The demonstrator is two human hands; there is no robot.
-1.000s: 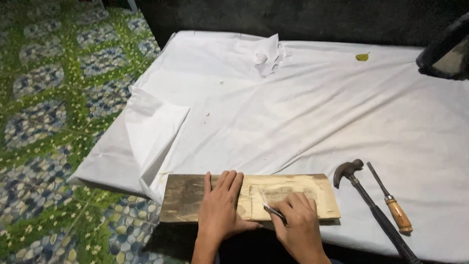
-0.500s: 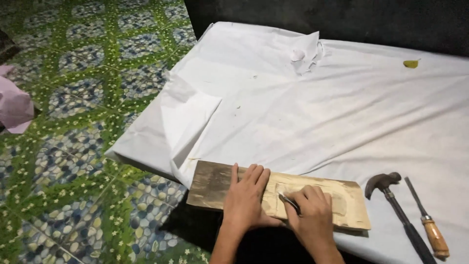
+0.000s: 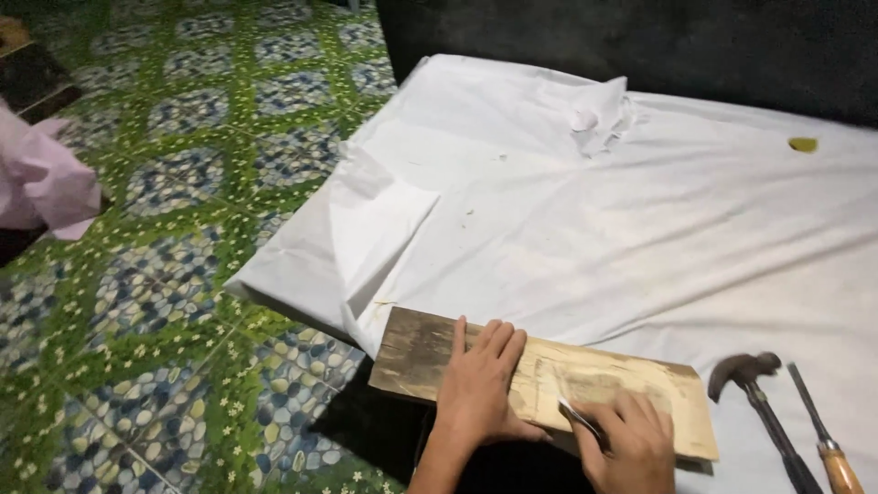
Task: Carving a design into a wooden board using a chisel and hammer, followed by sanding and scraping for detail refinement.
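Hammer (image 3: 759, 402) handle cut off; chisel (image 3: 823, 439) handle too; pink cloth (image 3: 41, 183) partly.

A wooden board (image 3: 549, 380) lies flat at the near edge of a white sheet, its long side running left to right and slanting slightly down toward the right. Its left end is darker and weathered, with a rough, stained surface; the middle and right part is paler, and shallow carved lines and a scraped patch show there. The left corner juts past the sheet's edge over the dark gap below. A thin metal carving tool (image 3: 579, 419) rests with its tip on the pale carved patch, slanting up to the left, its shaft bright and narrow; its handle end is hidden inside the grip.
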